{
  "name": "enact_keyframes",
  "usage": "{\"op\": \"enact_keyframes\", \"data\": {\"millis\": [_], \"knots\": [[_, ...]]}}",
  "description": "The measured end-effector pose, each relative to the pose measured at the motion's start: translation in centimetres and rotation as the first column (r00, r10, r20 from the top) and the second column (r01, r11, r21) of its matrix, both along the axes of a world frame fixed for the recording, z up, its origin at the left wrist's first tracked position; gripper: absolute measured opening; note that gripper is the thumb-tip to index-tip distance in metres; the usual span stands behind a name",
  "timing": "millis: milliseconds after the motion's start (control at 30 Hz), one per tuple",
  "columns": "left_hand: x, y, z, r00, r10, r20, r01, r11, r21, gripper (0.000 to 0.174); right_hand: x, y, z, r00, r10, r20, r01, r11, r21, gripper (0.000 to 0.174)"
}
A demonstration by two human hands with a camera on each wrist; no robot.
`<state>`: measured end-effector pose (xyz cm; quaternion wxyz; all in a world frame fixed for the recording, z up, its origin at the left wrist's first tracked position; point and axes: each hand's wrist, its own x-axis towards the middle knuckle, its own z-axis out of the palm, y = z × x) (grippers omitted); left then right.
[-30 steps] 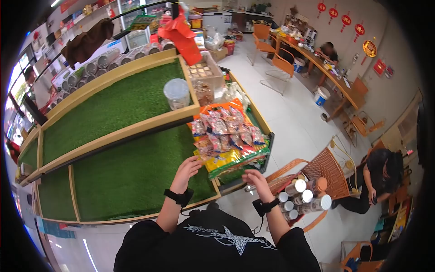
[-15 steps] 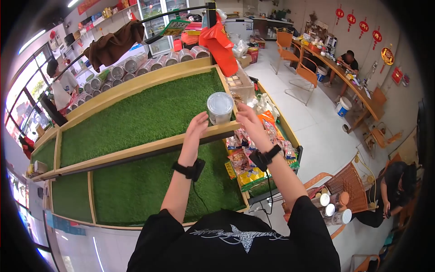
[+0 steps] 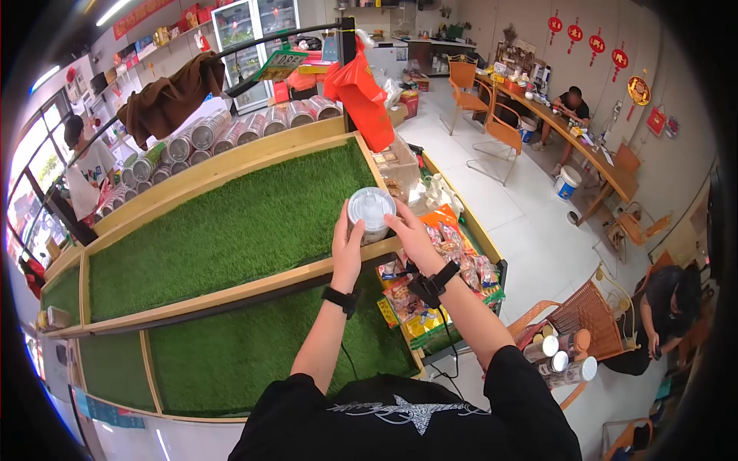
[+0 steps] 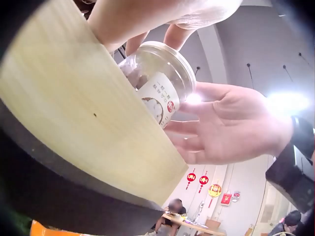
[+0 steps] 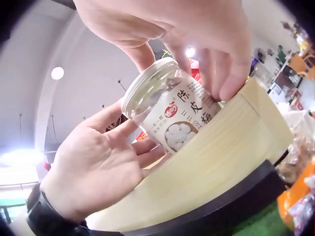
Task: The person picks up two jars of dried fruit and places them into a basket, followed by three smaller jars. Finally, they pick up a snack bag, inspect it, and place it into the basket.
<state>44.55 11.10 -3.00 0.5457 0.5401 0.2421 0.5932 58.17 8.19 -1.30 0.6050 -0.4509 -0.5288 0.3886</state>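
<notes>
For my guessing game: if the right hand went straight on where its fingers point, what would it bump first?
The clear jar. The right hand seems to touch it, though depth is unclear. The left hand is across from it.

Jar [image 3: 370,209]: in upper tray [image 3: 231,223], near right corner;
Lower tray [image 3: 231,353]: near side of upper tray;
Bags [image 3: 469,263]: right of jar;
Cans [image 3: 204,134]: beyond upper tray;
Near chair [image 3: 590,321]: right of bags; tubs [image 3: 546,347] on it;
Desk [image 3: 565,124]: far right

Wooden rim [image 5: 206,162] hides the base of the jar [image 5: 172,110].
</notes>
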Motion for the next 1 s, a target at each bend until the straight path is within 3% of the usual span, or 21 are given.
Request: {"op": "enact_keyframes", "data": {"millis": [67, 233, 400, 600, 700, 767, 900, 967, 1000], "knots": [[-0.1, -0.3, -0.3, 1.000, 0.024, 0.009, -0.024, 1.000, -0.002, 0.051, -0.5, -0.4, 0.6, 0.990, 0.040, -0.136, -0.042, 0.999, -0.008, 0.046], [-0.5, -0.6, -1.0, 0.990, 0.121, -0.071, -0.113, 0.987, 0.110, 0.051, -0.9, -0.8, 0.4, 0.989, 0.044, -0.139, -0.043, 0.999, 0.008, 0.048], [-1.1, -1.1, -1.1, 0.995, 0.073, -0.062, -0.065, 0.991, 0.113, 0.051, -1.3, -1.7, 0.1, 0.984, 0.054, -0.169, -0.053, 0.998, 0.016, 0.050], [-2.2, -2.4, -0.7, 0.994, -0.035, -0.102, 0.053, 0.983, 0.175, 0.056, -2.9, -5.2, -0.4, 0.990, -0.143, 0.018, 0.141, 0.987, 0.071, 0.051], [-2.7, -4.8, 0.3, 0.985, -0.040, -0.166, 0.079, 0.969, 0.235, 0.059, -3.1, -7.2, -1.3, 0.991, -0.082, -0.107, 0.101, 0.978, 0.182, 0.051], [-3.0, -7.4, 1.6, 0.975, 0.015, -0.220, 0.051, 0.956, 0.290, 0.059, -3.6, -10.0, 0.2, 0.969, -0.030, -0.245, 0.070, 0.985, 0.158, 0.051], [-2.8, -11.2, 1.3, 0.970, -0.009, -0.242, 0.072, 0.966, 0.250, 0.059, -3.0, -14.2, 0.3, 0.965, -0.042, -0.260, 0.076, 0.990, 0.122, 0.052], [-2.3, -12.7, 0.9, 0.953, -0.099, -0.287, 0.148, 0.977, 0.152, 0.059, -2.4, -16.4, -0.6, 0.956, -0.054, -0.287, 0.076, 0.995, 0.064, 0.053], [-2.0, -13.3, 0.3, 0.932, -0.097, -0.349, 0.171, 0.967, 0.188, 0.057, -2.1, -17.5, -1.2, 0.954, -0.122, -0.275, 0.134, 0.991, 0.025, 0.054]]}}
